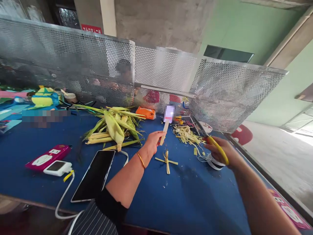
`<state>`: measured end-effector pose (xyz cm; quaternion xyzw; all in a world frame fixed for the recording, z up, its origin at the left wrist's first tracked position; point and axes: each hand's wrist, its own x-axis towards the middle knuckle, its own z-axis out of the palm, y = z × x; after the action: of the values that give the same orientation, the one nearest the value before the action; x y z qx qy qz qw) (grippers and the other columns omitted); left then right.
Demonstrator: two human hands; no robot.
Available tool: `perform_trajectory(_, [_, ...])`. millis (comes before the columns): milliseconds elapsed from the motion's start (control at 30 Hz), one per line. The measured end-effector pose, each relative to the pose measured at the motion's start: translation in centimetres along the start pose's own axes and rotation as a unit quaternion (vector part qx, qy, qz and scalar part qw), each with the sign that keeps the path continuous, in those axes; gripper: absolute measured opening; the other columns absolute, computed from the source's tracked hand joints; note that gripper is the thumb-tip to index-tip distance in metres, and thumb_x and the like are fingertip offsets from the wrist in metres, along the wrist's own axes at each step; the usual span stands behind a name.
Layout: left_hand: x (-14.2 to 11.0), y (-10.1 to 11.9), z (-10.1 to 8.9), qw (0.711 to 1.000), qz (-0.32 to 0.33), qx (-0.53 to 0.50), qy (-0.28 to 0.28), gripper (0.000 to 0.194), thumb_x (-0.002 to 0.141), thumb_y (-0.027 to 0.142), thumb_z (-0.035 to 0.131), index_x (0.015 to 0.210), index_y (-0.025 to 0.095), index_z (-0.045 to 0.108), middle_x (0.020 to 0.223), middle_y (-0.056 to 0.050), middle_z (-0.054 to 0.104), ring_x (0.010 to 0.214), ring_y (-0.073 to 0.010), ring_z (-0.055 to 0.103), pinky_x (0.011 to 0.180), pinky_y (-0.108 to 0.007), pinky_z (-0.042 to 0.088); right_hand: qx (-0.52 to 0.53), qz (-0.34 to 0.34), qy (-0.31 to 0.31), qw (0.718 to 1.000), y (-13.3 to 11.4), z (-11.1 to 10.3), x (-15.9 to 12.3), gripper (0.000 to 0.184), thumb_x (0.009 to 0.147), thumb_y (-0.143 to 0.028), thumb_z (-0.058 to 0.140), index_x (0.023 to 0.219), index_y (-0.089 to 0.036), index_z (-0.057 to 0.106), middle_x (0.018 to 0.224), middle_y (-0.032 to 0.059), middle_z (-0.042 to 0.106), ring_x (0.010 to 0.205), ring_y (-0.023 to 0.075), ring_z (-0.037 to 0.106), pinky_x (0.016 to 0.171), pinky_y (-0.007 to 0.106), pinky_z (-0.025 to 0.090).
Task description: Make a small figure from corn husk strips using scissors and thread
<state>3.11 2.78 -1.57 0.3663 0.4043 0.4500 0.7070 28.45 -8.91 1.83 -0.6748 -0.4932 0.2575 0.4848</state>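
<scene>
My left hand (153,141) pinches a pale, flat strip of corn husk (164,132) held up over the blue table. In my right hand (225,150) is a pair of scissors with a yellow handle (218,149), blades pointing up and away. Whether the blades are apart is hard to make out. Below the left hand lies a small cross of tied husk strips (167,161). A white spool of thread (215,162) sits just under the right hand. Beyond it is a heap of husk scraps (187,134).
Corn husks (116,127) pile at the back left, beside an orange packet (146,113). Nearer are a black-screened phone (94,176), a white cabled device (58,167) and a magenta packet (49,157). A perforated metal screen (161,67) borders the table's far side.
</scene>
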Motion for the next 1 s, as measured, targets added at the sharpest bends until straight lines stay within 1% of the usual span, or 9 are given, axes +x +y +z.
perform_trajectory(67, [-0.2,-0.3,0.3,1.0,0.005,0.001,-0.005,0.023,0.055,0.027,0.08,0.069,0.014,0.067,0.055,0.003,0.056,0.049,-0.0069,0.048,0.048,-0.02,0.034,0.085,0.03,-0.044,0.995,-0.1,4.1,-1.3,0.044,0.062,-0.047,0.077,0.094,-0.02,0.063,0.044,-0.0093,0.046,0.029,0.0091,0.037,0.028,0.022,0.028])
perform_trajectory(133, [-0.6,-0.6,0.8,1.0,0.008,0.005,-0.017,0.025,0.053,0.029,0.081,0.067,0.014,0.066,0.051,0.005,0.05,0.046,-0.0056,0.042,0.047,-0.02,0.031,0.164,0.031,-0.033,0.985,-0.6,7.9,-1.9,0.05,0.06,-0.047,0.08,0.097,-0.022,0.058,0.056,-0.0068,0.057,0.034,0.0093,0.045,0.031,0.021,0.032])
perform_trajectory(233, [-1.5,-0.9,1.8,0.999,0.016,0.012,-0.033,0.025,0.052,0.03,0.08,0.065,0.015,0.065,0.053,0.004,0.052,0.048,-0.0055,0.043,0.049,-0.02,0.031,0.248,0.021,-0.014,0.969,-1.0,11.2,-2.0,0.058,0.055,-0.045,0.084,0.098,-0.022,0.053,0.072,-0.0031,0.066,0.047,0.0118,0.058,0.037,0.02,0.039])
perform_trajectory(533, [-2.9,-1.9,3.3,0.996,0.036,0.087,-0.005,0.02,0.057,0.032,0.074,0.06,0.015,0.064,0.057,0.002,0.057,0.052,-0.0071,0.047,0.054,-0.022,0.034,0.261,0.056,0.016,0.964,0.5,10.5,-2.5,0.057,0.053,-0.039,0.086,0.097,-0.02,0.055,0.069,-0.0049,0.065,0.043,0.0079,0.051,0.037,0.018,0.034])
perform_trajectory(700, [-2.8,-2.0,3.3,0.993,0.044,0.11,-0.029,0.019,0.062,0.032,0.071,0.06,0.015,0.062,0.061,0.0,0.059,0.054,-0.008,0.049,0.055,-0.022,0.035,0.272,0.071,0.017,0.96,0.5,10.4,-2.3,0.059,0.052,-0.041,0.084,0.099,-0.021,0.055,0.072,-0.0041,0.066,0.042,0.0075,0.051,0.037,0.018,0.035])
perform_trajectory(800, [-2.8,-2.1,3.3,0.985,0.08,0.155,0.005,0.019,0.069,0.033,0.069,0.074,0.016,0.064,0.072,-0.003,0.063,0.059,-0.0113,0.054,0.057,-0.024,0.039,0.237,0.054,0.031,0.97,0.2,10.3,-2.3,0.058,0.053,-0.044,0.082,0.098,-0.021,0.054,0.07,-0.0035,0.066,0.043,0.0092,0.052,0.038,0.02,0.035])
perform_trajectory(867, [-2.9,-1.9,3.2,0.955,0.182,0.214,0.091,0.029,0.071,0.035,0.072,0.093,0.018,0.065,0.09,-0.006,0.066,0.072,-0.0161,0.06,0.066,-0.028,0.045,0.201,0.038,0.035,0.978,0.1,10.3,-2.3,0.056,0.055,-0.045,0.081,0.097,-0.021,0.053,0.068,-0.003,0.066,0.043,0.0102,0.051,0.039,0.021,0.036])
perform_trajectory(933, [-3.0,-1.4,2.8,0.882,0.331,0.302,0.146,0.04,0.072,0.033,0.074,0.108,0.021,0.063,0.113,-0.01,0.063,0.098,-0.0227,0.061,0.084,-0.033,0.046,0.175,0.02,0.028,0.984,0.2,10.2,-2.2,0.055,0.058,-0.047,0.079,0.098,-0.02,0.054,0.067,-0.0025,0.065,0.044,0.0107,0.05,0.041,0.023,0.039])
perform_trajectory(1000, [-3.1,-0.7,2.3,0.795,0.444,0.404,0.085,0.037,0.076,0.03,0.072,0.113,0.026,0.065,0.13,-0.009,0.058,0.125,-0.0277,0.048,0.105,-0.04,0.035,0.164,0.0,0.007,0.986,0.6,10.0,-2.0,0.054,0.059,-0.048,0.078,0.099,-0.02,0.054,0.067,-0.0023,0.065,0.044,0.0112,0.05,0.043,0.025,0.042])
